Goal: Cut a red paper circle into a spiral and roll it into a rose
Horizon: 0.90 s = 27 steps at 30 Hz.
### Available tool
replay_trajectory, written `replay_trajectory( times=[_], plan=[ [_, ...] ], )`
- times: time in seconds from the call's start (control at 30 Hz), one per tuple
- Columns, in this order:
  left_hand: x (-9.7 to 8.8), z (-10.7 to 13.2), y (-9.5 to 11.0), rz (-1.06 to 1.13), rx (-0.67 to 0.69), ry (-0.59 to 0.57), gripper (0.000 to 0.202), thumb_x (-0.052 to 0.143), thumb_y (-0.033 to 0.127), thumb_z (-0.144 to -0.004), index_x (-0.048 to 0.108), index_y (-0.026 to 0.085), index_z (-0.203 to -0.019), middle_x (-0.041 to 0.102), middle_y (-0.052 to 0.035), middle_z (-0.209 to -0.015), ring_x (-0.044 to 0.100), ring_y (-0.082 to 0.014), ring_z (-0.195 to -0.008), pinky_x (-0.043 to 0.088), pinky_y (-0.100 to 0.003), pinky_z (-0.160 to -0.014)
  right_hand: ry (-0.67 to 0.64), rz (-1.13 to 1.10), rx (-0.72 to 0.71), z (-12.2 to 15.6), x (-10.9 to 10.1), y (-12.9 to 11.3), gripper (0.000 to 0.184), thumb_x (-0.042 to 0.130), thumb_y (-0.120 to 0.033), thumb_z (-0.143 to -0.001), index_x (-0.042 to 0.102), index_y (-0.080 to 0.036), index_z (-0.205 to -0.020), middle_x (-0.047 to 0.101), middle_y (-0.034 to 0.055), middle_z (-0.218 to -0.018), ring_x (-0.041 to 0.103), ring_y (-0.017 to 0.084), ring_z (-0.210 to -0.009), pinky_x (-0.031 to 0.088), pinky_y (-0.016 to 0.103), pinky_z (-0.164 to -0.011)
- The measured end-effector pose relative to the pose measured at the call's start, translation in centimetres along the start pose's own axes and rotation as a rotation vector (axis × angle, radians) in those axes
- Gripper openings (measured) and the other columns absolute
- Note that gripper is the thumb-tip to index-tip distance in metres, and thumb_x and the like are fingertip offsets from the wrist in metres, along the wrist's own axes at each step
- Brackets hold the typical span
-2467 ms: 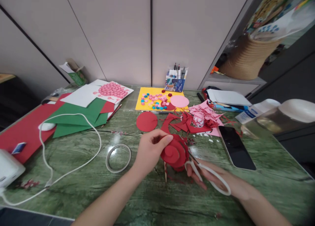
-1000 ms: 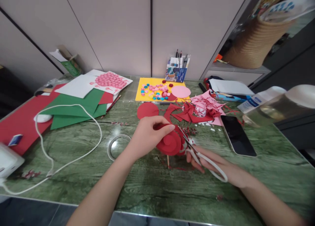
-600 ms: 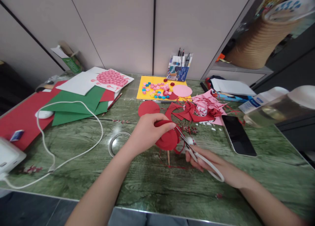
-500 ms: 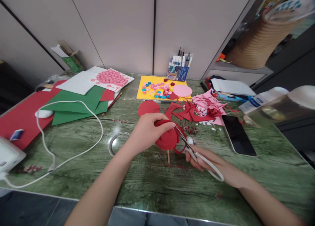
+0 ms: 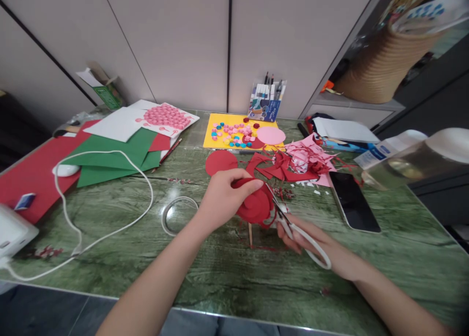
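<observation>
Between thumb and fingers, my left hand (image 5: 227, 197) pinches a red paper disc (image 5: 253, 206) with a spiral cut in it. A pair of scissors (image 5: 306, 243) with white handles is in my right hand (image 5: 306, 231). Its blades reach up to the right edge of the paper, where a thin red strip curls away. A wooden stick (image 5: 250, 234) shows just below the paper. Behind my left hand lies a flat red paper circle (image 5: 221, 163). Red paper scraps (image 5: 274, 167) lie beyond the blades.
A yellow sheet (image 5: 210, 136) with small coloured balls and a pink circle (image 5: 271, 135) lies at the back. Pink scraps (image 5: 308, 153), a phone (image 5: 355, 201) and a clear container (image 5: 414, 160) are to the right. A white cable (image 5: 148, 179), a tape roll (image 5: 166, 219) and green paper (image 5: 113, 153) are leftward.
The red paper has turned in my left hand and shifted slightly right, showing more of its spiral. The scissors' blades now point more steeply along its right edge.
</observation>
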<state>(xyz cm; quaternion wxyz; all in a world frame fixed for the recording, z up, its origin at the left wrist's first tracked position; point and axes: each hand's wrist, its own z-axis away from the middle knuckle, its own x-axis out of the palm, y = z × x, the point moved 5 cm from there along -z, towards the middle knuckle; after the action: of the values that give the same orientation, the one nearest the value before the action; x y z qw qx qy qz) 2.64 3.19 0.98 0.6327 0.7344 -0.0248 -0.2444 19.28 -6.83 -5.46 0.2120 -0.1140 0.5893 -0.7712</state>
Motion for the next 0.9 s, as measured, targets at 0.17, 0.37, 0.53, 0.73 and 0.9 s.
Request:
replay_trajectory(
  times=[0.17, 0.37, 0.53, 0.73, 0.9],
  plan=[
    [1.1, 0.3, -0.7, 0.173, -0.06, 0.073, 0.026, 0.06, 0.037, -0.075, 0.055, 0.016, -0.06, 0.051, 0.0031, -0.058, 0.043, -0.0087, -0.054, 0.033, -0.021, -0.053, 0.033, -0.027, -0.045, -0.2, 0.0, -0.4, 0.034, 0.039, -0.051, -0.089, 0.05, -0.02, -0.092, 0.04, -0.0017, -0.068, 0.034, 0.012, -0.061, 0.029, 0.025, -0.057],
    [2.0, 0.7, -1.0, 0.287, -0.086, 0.127, 0.027, 0.06, 0.038, -0.076, 0.054, 0.015, -0.063, 0.049, 0.0034, -0.058, 0.041, -0.0078, -0.055, 0.032, -0.019, -0.051, 0.069, -0.09, -0.068, -0.5, 0.0, -0.6, 0.033, 0.043, -0.051, -0.088, 0.048, -0.019, -0.087, 0.039, -0.0019, -0.069, 0.032, 0.011, -0.06, 0.028, 0.026, -0.057],
    [2.4, 1.0, -1.0, 0.348, -0.098, 0.165, 0.028, 0.06, 0.037, -0.076, 0.053, 0.014, -0.062, 0.048, 0.0038, -0.057, 0.041, -0.0073, -0.055, 0.033, -0.018, -0.051, 0.053, -0.105, -0.094, -0.5, 0.2, -0.5, 0.031, 0.039, -0.05, -0.09, 0.045, -0.019, -0.086, 0.036, -0.0027, -0.068, 0.03, 0.011, -0.06, 0.026, 0.026, -0.057],
    [3.0, 1.1, -1.5, 0.42, -0.122, 0.197, 0.029, 0.06, 0.038, -0.076, 0.052, 0.014, -0.061, 0.047, 0.0046, -0.056, 0.039, -0.0066, -0.054, 0.032, -0.018, -0.05, 0.072, -0.102, -0.109, -0.5, 0.3, -0.8, 0.031, 0.039, -0.049, -0.09, 0.042, -0.02, -0.081, 0.034, -0.003, -0.067, 0.029, 0.011, -0.06, 0.026, 0.026, -0.057],
    [3.3, 1.2, -1.8, 0.479, -0.137, 0.21, 0.028, 0.061, 0.038, -0.076, 0.053, 0.014, -0.062, 0.048, 0.0043, -0.057, 0.039, -0.0067, -0.055, 0.032, -0.018, -0.052, 0.074, -0.101, -0.129, -0.6, 0.4, -1.0, 0.032, 0.037, -0.05, -0.09, 0.042, -0.02, -0.08, 0.034, -0.0032, -0.067, 0.029, 0.011, -0.059, 0.026, 0.026, -0.057]
  ],
)
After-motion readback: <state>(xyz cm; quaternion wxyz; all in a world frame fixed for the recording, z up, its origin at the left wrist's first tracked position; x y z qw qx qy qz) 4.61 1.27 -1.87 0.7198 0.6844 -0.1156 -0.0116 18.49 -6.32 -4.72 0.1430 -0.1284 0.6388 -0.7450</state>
